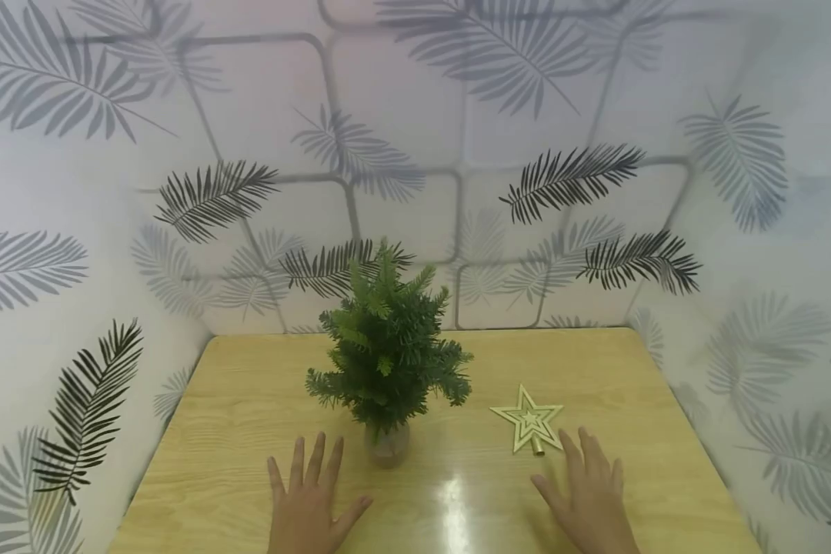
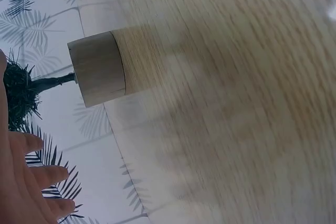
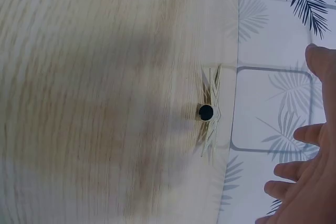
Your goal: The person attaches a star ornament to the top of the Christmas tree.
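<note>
A small artificial Christmas tree (image 1: 391, 346) stands upright on the table, its round wooden base (image 2: 98, 69) plain in the left wrist view. To its right a gold star tree topper (image 1: 530, 419) lies flat, and its hollow socket (image 3: 206, 112) faces the right wrist camera. My left hand (image 1: 309, 500) is spread, in front and to the left of the tree, apart from it. My right hand (image 1: 585, 496) has its fingers extended just in front and to the right of the star, nearest to it. Neither hand holds anything.
The light wooden table (image 1: 249, 400) reaches back to a wall (image 1: 402, 92) patterned with feather-like leaves, with more patterned wall on both sides. A bright light reflection lies on the tabletop between the hands.
</note>
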### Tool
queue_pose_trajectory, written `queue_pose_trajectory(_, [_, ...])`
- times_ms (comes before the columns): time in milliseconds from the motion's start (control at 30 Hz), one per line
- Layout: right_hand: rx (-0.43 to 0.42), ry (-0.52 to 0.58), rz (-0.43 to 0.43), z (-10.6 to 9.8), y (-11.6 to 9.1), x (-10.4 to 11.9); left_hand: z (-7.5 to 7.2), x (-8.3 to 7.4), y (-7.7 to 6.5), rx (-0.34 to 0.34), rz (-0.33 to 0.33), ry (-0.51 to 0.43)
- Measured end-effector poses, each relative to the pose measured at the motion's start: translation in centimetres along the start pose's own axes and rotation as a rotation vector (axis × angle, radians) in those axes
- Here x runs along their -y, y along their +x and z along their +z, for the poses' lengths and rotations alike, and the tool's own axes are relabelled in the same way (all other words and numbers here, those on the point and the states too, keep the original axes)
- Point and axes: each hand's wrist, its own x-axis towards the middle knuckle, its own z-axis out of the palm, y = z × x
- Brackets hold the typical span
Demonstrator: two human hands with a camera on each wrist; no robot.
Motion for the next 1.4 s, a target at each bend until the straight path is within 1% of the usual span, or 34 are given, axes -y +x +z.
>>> queue_pose_trajectory(133, [0.019,0.028,0.008,-0.2,0.1,0.2,0.0,-0.3,0.0,-0.009,-0.012,-0.053])
queue_pose_trajectory(233, [0.019,0.039,0.008,-0.1,0.1,0.3,0.2,-0.6,0.0,-0.04,-0.021,-0.121])
queue_pose_trajectory(300, [0.014,0.045,0.009,-0.1,0.1,0.4,0.3,-0.8,0.1,-0.069,-0.016,-0.171])
queue_pose_trajectory(467, [0.007,0.051,0.011,0.3,0.4,0.6,0.4,-1.3,0.5,-0.158,0.032,-0.261])
queue_pose_trajectory(567, [0.012,0.055,0.019,0.4,0.7,0.6,0.0,-1.7,0.9,-0.213,0.05,-0.319])
queue_pose_trajectory(667, [0.028,0.066,0.038,0.5,1.0,0.5,-0.5,-2.3,1.5,-0.274,0.053,-0.386])
queue_pose_trajectory(767, [0.041,0.082,0.056,0.7,1.2,0.4,-1.0,-3.1,2.1,-0.319,0.046,-0.445])
queue_pose_trajectory(900, [0.057,0.103,0.069,0.9,1.1,0.3,-1.7,-3.8,2.8,-0.35,0.04,-0.495])
queue_pose_trajectory(1000, [0.071,0.112,0.077,1.1,1.1,0.3,-2.2,-4.1,3.2,-0.379,0.054,-0.518])
queue_pose_trajectory(1100, [0.092,0.115,0.092,1.3,1.1,0.2,-2.6,-4.4,3.7,-0.425,0.077,-0.535])
queue_pose_trajectory(1200, [0.11,0.122,0.128,1.5,1.3,0.1,-3.0,-4.7,4.4,-0.481,0.096,-0.55])
queue_pose_trajectory(1400, [0.151,0.122,0.226,1.6,1.9,-0.1,-3.4,-5.3,5.5,-0.58,0.142,-0.615])
